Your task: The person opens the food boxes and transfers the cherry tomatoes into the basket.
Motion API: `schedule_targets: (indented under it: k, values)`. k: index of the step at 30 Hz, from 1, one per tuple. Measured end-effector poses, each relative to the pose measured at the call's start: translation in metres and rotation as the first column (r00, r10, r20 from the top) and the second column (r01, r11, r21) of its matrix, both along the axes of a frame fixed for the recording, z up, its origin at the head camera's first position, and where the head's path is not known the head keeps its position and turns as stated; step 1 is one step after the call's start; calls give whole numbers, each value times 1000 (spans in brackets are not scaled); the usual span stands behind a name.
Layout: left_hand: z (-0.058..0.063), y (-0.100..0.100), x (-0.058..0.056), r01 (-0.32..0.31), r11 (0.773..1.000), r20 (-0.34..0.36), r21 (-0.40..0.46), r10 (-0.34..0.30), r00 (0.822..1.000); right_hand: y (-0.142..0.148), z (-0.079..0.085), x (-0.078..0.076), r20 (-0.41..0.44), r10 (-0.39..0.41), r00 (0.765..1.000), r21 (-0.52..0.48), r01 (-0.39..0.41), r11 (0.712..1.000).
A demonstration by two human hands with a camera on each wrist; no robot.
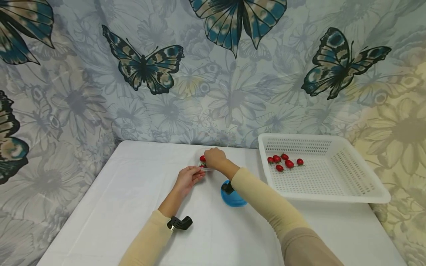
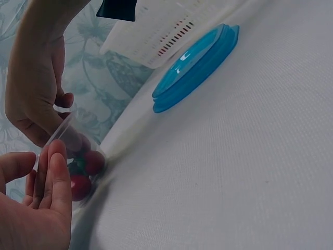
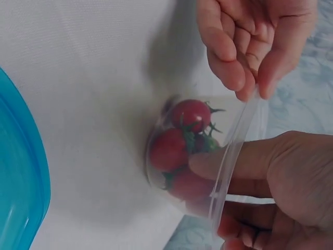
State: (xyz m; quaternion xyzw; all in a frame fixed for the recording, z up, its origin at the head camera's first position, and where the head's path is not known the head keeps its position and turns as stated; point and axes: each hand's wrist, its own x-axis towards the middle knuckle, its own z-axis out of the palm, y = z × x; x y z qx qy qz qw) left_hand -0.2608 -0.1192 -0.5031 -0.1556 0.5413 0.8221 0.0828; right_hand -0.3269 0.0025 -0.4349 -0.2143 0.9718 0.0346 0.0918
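Observation:
A small clear plastic tub (image 3: pixel 237 138) with red cherry tomatoes (image 3: pixel 169 149) inside sits near the table's far edge, several of them with green stalks. My left hand (image 1: pixel 187 179) pinches the tub's rim between thumb and fingertips. Over that rim my right hand (image 1: pixel 215 158) reaches down into the tub. Its thumb (image 3: pixel 223 162) lies against the tomatoes, while its other fingers are partly hidden behind the rim; I cannot tell whether it grips a tomato. A round blue lid (image 1: pixel 233 199) lies on the table below my right forearm.
A white perforated plastic basket (image 1: pixel 332 195) stands on the right of the white-covered table (image 1: pixel 110 207). Several more cherry tomatoes (image 1: pixel 289 163) lie in its left part. Behind the table hangs a butterfly-print cloth (image 1: pixel 233 92).

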Motion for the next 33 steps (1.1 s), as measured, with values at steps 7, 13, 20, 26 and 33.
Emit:
schedule_targets:
  k: [7,13,20,26,33]
  values:
    - [-3,0,-2,-9,1000,-7,-7,8,1000,4,2,-7,43,-6,999,-58,9,998]
    - [-5,0,-2,-12,1000,-6,1,12,1000,10,1,-12,63,35,997,-119,-28,992]
    - [-5,1,-1,-6,1000,-4,6,6,1000,16,6,-11,84,63,994,-213,-44,976]
    - [-5,0,1,6,1000,-6,4,-6,1000,23,8,-9,67,122,990,-311,-95,946]
    - [-2,0,2,13,1000,-16,-6,-13,1000,30,10,-13,82,190,978,-373,-147,916]
